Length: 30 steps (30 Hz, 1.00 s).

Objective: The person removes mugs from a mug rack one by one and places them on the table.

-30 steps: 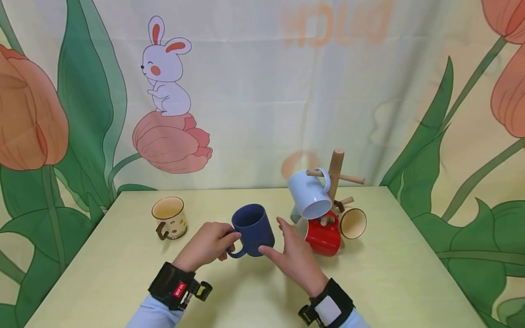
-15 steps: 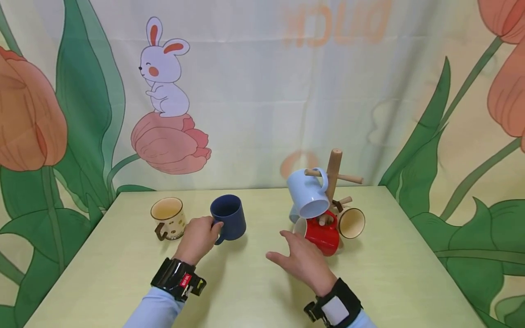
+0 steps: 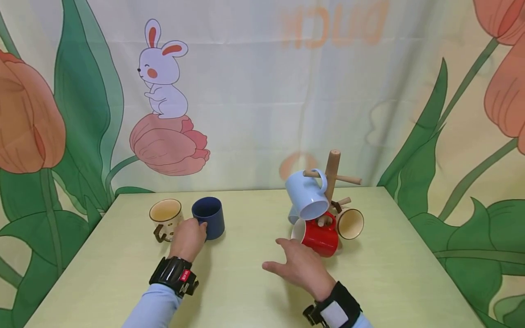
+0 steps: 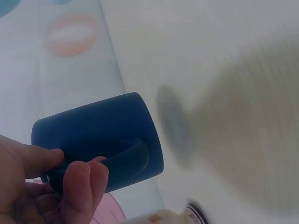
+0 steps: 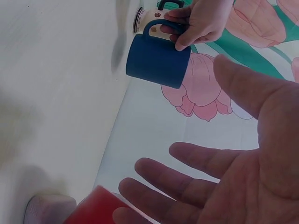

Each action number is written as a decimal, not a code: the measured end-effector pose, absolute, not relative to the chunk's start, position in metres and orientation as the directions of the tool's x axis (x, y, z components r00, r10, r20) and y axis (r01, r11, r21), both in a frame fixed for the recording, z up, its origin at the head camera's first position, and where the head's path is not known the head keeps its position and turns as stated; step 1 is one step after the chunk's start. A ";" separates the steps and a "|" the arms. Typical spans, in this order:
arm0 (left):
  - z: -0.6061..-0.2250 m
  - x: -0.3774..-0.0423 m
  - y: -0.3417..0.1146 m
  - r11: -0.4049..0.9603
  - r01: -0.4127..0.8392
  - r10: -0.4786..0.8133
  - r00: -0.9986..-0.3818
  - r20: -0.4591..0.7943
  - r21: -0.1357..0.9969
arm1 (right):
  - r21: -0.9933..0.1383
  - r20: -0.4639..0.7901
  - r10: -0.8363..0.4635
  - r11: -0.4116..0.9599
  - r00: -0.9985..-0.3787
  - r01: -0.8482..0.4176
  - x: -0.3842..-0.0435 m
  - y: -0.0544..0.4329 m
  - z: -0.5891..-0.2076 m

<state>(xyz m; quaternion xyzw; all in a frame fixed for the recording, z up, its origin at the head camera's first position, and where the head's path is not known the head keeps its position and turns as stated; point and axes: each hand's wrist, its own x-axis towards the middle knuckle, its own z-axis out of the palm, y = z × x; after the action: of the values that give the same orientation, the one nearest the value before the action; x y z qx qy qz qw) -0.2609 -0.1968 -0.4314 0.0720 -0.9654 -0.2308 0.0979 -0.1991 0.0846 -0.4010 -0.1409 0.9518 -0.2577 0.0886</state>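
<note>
My left hand (image 3: 187, 239) pinches the handle of a dark blue mug (image 3: 211, 218) between thumb and fingers. Upright, the mug hangs a little above the table, its shadow apart from its base in the left wrist view. Just left of it stands a cream mug (image 3: 166, 216) with a brown handle. My right hand (image 3: 303, 266) is spread with nothing in it, in front of a red mug (image 3: 321, 237). That red mug hangs sideways on a wooden mug tree (image 3: 333, 168), below a light blue mug (image 3: 307, 196).
Another cream mug (image 3: 350, 223) hangs at the right of the mug tree, and part of a further pale blue mug (image 3: 293, 215) shows behind. A printed curtain (image 3: 246, 91) closes off the back of the pale table (image 3: 242, 291).
My left hand has carried the blue mug leftward, away from the right hand and close to the standing cream mug. The right hand has drawn slightly away to the right and down.
</note>
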 end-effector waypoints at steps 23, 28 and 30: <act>-0.458 -0.275 -0.215 0.860 -0.198 -0.281 -0.953 0.111 0.471 | -0.461 -0.149 -0.320 0.860 -0.935 -0.221 -0.196 0.085 -0.392; -0.456 -0.271 -0.216 0.889 -0.162 -0.250 -0.955 0.157 0.429 | -0.473 -0.154 -0.316 0.855 -0.936 -0.211 -0.197 0.087 -0.391; -0.455 -0.269 -0.216 0.895 -0.147 -0.246 -0.950 0.192 0.421 | -0.473 -0.156 -0.306 0.858 -0.939 -0.201 -0.197 0.090 -0.390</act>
<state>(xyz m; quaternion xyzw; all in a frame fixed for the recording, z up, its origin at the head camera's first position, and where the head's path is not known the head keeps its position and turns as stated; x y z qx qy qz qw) -0.2693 -0.2157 -0.4554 0.1017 -0.9659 -0.2050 0.1210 -0.1969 0.0897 -0.3904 -0.1325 0.9570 -0.2316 0.1135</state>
